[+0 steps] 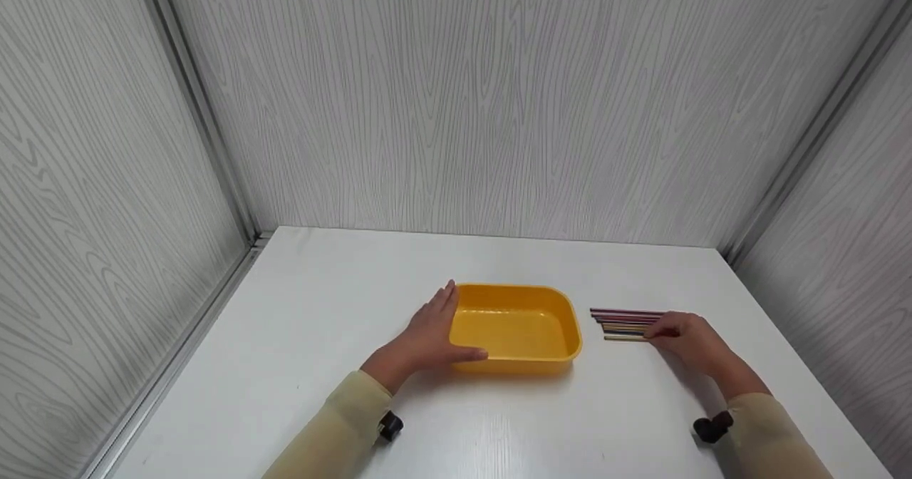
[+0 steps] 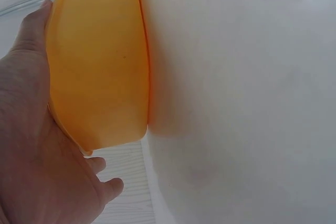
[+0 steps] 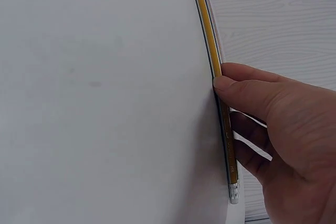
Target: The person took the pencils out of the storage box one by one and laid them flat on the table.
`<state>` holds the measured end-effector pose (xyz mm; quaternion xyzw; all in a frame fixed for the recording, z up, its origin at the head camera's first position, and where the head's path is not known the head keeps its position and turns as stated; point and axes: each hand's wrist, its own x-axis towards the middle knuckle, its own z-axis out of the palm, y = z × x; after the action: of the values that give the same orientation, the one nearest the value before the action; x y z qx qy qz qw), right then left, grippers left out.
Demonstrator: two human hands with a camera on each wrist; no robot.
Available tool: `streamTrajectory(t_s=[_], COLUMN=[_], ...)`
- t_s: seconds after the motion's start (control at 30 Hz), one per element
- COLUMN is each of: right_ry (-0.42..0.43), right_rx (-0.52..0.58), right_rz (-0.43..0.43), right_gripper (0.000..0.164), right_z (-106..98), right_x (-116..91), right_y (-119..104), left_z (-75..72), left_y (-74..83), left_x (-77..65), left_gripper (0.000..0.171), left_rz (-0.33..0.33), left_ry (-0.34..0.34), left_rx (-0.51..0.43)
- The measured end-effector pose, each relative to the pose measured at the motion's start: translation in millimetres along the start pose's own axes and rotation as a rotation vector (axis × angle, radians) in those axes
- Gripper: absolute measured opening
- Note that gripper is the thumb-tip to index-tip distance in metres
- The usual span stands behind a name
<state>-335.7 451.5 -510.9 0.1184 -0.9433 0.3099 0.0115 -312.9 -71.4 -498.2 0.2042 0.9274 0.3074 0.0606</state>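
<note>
A yellow plastic tub point(image 1: 516, 333) stands on the white table. My left hand point(image 1: 427, 329) spans its left end with straight fingers, the thumb lying over the near rim. The left wrist view shows the tub's outer wall point(image 2: 102, 61) beside that hand. Right of the tub, several pencils point(image 1: 623, 313) lie side by side in a row. With thumb and forefinger, my right hand point(image 1: 687, 336) pinches the nearest pencil point(image 3: 209, 30), a yellow one with an eraser end. The other pencils are mostly hidden behind it in the right wrist view.
The white table point(image 1: 299, 322) is bounded by a wood-grain back panel point(image 1: 463, 101) and side panels left and right point(image 1: 848, 237). A metal channel point(image 1: 192, 343) runs along the left edge. Black wrist-worn devices point(image 1: 712, 428) sit at both sleeves.
</note>
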Motion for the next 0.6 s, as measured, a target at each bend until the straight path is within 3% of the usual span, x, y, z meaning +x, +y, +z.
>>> streamTrajectory(t_s=[0.6], right_ry=[0.104], right_rx=[0.036], right_rz=[0.059], right_gripper=[0.009], right_z=[5.0], right_x=[-0.2], right_y=[-8.7], left_z=[-3.5], left_y=[-0.2], left_x=[-1.0], left_gripper=[0.141], left_rz=[0.050], left_ry=[-0.008], left_rx=[0.002])
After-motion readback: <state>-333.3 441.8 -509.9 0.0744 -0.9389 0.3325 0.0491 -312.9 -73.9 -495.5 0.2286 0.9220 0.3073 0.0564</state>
